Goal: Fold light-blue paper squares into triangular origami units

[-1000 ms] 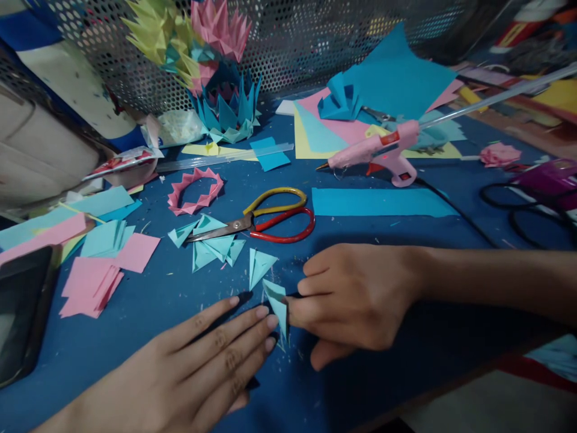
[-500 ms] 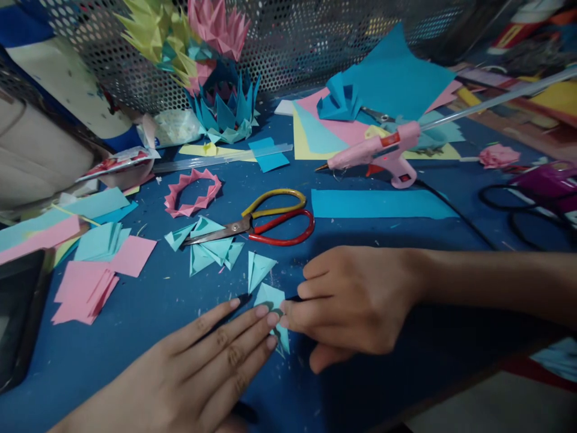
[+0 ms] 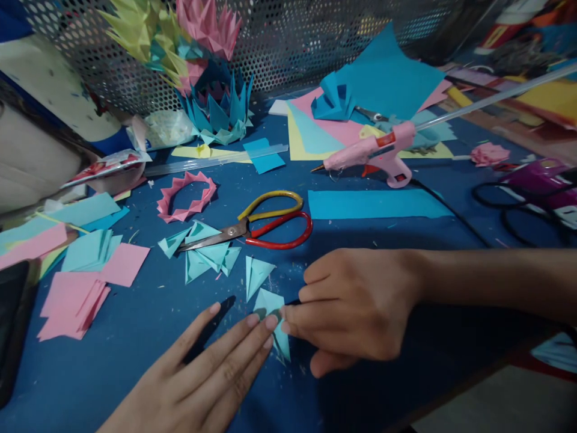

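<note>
Light-blue folded paper with pointed ends (image 3: 270,299) lies on the flat blue table top (image 3: 135,325), near the middle, between 2 hands. Its top tip is just beside a small light-blue folded paper triangle (image 3: 258,273). Past that are metal scissors with 1 yellow and 1 red handle (image 3: 243,228). On the left, blue table shows between the left hand (image 3: 189,385) and a pile of pink paper squares (image 3: 72,294). On the right, the table's front edge (image 3: 478,379) slants below the right arm, with some room between. A long bright-blue paper strip (image 3: 378,204) lies just beyond the right hand (image 3: 360,307).

The left hand is palm down, fingers stretched out and let loose. 3 fingertips rest on the folded paper, and the little finger sticks out to the side. The right hand comes in sideways, fingers curled, with fingertips at the paper's right edge. I can't tell if they pinch it.
</note>
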A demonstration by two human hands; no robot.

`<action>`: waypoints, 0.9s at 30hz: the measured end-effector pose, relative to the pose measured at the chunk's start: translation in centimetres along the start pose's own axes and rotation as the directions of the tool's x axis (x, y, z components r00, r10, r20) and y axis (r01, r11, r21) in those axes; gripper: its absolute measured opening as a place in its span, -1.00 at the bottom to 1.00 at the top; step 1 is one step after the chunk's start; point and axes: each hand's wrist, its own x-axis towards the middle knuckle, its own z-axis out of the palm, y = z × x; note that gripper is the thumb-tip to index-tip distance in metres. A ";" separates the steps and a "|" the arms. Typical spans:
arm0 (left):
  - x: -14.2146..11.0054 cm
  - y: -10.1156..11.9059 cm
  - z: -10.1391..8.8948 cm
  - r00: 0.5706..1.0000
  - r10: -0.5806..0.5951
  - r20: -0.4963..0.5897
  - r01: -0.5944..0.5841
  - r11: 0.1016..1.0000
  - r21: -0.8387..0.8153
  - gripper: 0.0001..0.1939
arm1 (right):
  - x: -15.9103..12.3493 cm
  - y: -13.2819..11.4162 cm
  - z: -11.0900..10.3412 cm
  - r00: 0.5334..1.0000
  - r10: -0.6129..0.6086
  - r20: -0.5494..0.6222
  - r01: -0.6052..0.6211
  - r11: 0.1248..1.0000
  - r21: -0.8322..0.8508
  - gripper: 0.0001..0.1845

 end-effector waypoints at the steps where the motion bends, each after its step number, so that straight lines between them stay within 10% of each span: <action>1: -0.1 0.1 0.0 1.000 -0.009 -0.001 0.009 1.000 -0.002 -0.41 | 0.0 0.0 0.0 1.000 0.002 0.009 -0.002 1.000 -0.001 -0.56; 27: 0.0 -0.6 -0.6 0.995 0.068 0.079 -0.064 0.997 -0.043 -0.30 | -0.1 0.0 0.0 1.000 -0.001 -0.024 0.001 1.000 0.003 -0.60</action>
